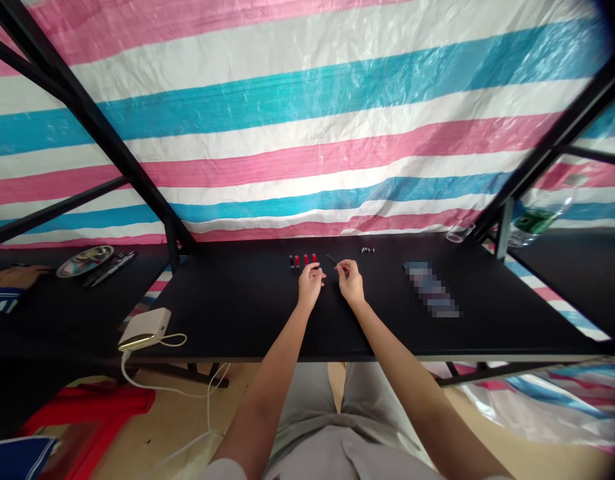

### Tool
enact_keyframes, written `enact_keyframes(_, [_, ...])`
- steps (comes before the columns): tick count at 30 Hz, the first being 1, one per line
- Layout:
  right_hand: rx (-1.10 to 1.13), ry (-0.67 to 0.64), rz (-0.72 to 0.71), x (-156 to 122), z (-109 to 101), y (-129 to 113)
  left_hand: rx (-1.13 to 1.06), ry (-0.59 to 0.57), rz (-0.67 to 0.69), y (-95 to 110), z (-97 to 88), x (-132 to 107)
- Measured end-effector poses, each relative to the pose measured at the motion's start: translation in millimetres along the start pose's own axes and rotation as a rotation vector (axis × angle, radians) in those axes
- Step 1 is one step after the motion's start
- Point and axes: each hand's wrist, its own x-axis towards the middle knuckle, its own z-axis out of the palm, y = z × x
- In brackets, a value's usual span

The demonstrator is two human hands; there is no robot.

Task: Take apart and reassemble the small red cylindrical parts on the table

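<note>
My left hand rests on the black table, its fingers curled and pinched just in front of a row of small red and black caps; what it pinches is too small to make out. My right hand is close beside it, fingers closed on a thin dark pen-like stick that points up and to the left. Several tiny silver parts lie a little beyond my right hand.
A blurred-out flat item lies on the table to the right. A white power bank with a cable sits at the left edge. On the neighbouring table are a metal dish, pens and another person's hand. Bottles stand far right.
</note>
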Motion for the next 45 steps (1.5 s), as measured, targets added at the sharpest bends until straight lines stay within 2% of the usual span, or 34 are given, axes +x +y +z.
enact_keyframes(5, [-0.063, -0.087, -0.125, -1.7, 0.7, -4.3, -0.114, 0.002, -0.025, -5.8, 9.7, 4.1])
enact_keyframes(11, [-0.249, -0.183, -0.319, -4.9, -0.7, -9.6, -0.254, 0.024, -0.061, -7.2, 1.8, 1.9])
enact_keyframes(15, [-0.317, -0.192, -0.379, -5.8, -0.4, -9.9, -0.318, 0.070, -0.065, -6.9, 0.0, 0.7])
enact_keyframes(21, [-0.380, -0.200, -0.395, -6.8, 1.1, -8.7, -0.340, 0.138, -0.069, -7.4, 1.1, -1.3])
enact_keyframes(31, [-0.434, -0.238, -0.370, -7.1, 2.4, -7.3, -0.324, 0.188, -0.026, -13.1, 0.1, 0.4])
enact_keyframes(35, [-0.431, -0.187, -0.352, -7.0, 2.4, -8.0, -0.307, 0.246, -0.027, -18.6, -1.3, 2.7])
enact_keyframes(37, [-0.383, -0.142, -0.326, -6.6, 1.5, -8.3, -0.265, 0.223, -0.015, -19.4, -1.8, 2.3])
enact_keyframes(39, [-0.315, -0.119, -0.312, -6.0, 0.4, -8.0, -0.181, 0.145, 0.009, -19.0, -1.7, 0.7])
enact_keyframes(42, [-0.253, -0.152, -0.337, -5.0, -0.5, -6.0, 0.001, 0.001, 0.073, -17.5, -1.0, -3.0])
enact_keyframes(45, [-0.247, -0.183, -0.357, -4.1, 0.1, -2.9, 0.151, -0.062, 0.129, -16.0, -0.3, -6.1])
